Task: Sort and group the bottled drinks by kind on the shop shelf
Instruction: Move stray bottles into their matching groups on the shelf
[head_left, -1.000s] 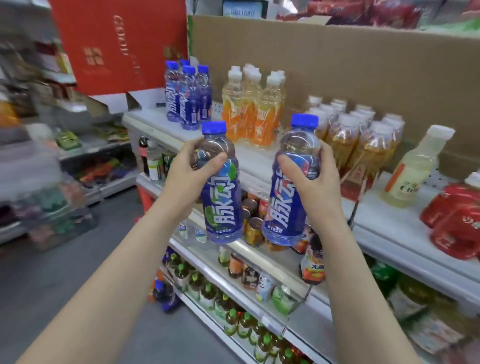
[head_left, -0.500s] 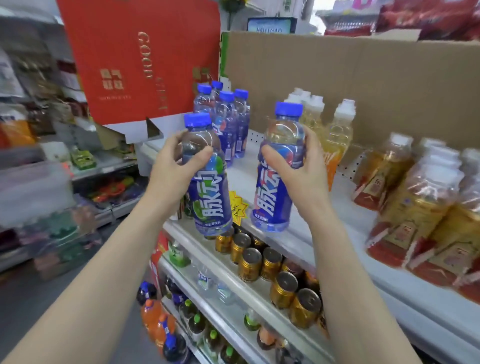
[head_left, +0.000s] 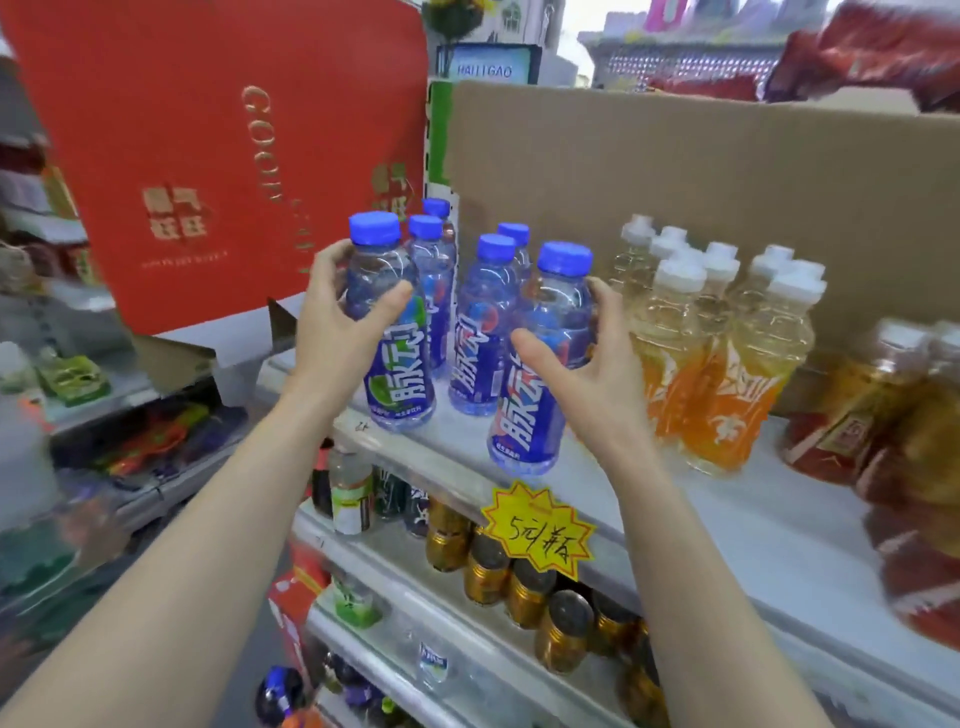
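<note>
Head view, nearest first: our two forearms rise from six o'clock toward the top shelf (head_left: 649, 499). Both have pushed forward since a second ago, when the two bottles hung in the air short of the shelf edge. Now the left hand (head_left: 332, 338) wraps thumb and fingers round the shoulder of the green-marked bottle (head_left: 400, 374), whose base is at or just above the board. The right hand (head_left: 587, 374) is clamped the same way on the plain blue bottle (head_left: 530, 415) at four o'clock of it, low over the front lip above the yellow price star (head_left: 537, 530) (whether either base has touched down we cannot tell). The left bottle stands about upright, the right one tips a little.

Just beyond, at twelve o'clock, stands the blue-capped group (head_left: 475, 353). Our pair has arrived right beside it, so we judge this kind nearly gathered, with only the set-down and release left. Farther off at three o'clock the orange drinks (head_left: 670, 364) keep to their own cluster, with the cardboard wall (head_left: 701, 182) behind.
</note>
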